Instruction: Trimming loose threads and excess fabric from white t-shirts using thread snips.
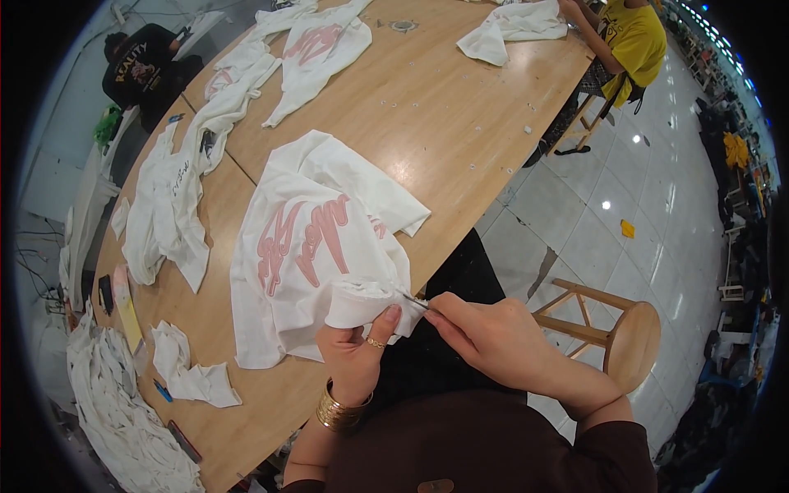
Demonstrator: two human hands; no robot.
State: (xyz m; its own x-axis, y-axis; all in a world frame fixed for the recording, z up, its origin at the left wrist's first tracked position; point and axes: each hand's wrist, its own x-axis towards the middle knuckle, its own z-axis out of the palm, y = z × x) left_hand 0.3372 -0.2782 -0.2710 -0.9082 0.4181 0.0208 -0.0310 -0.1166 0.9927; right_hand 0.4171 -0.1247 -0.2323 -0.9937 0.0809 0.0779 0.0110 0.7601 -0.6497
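The left hand [352,361] pinches the pink-lettered white cloth garment [320,230]; the right hand [497,338] grips a slim metal tool [417,301], best kept shallow to spare the fabric

White garment [308,156]: cloth, matt, soft and creased; the gathered edge appears rough. Pink lettering [327,238]: flat, matt. Slim tool [414,301]: metal in appearance, smooth. Bracelet [337,410]: gold-coloured metal, glossy. Surface [460,99]: light wood grain, smooth, slight sheen. Stool [633,349]: pale wood, smooth. Floor [596,193]: tile, glossy, reflecting lamps as bright spots. Cloth pile [123,411]: white fabric, matt, heavily wrinkled.
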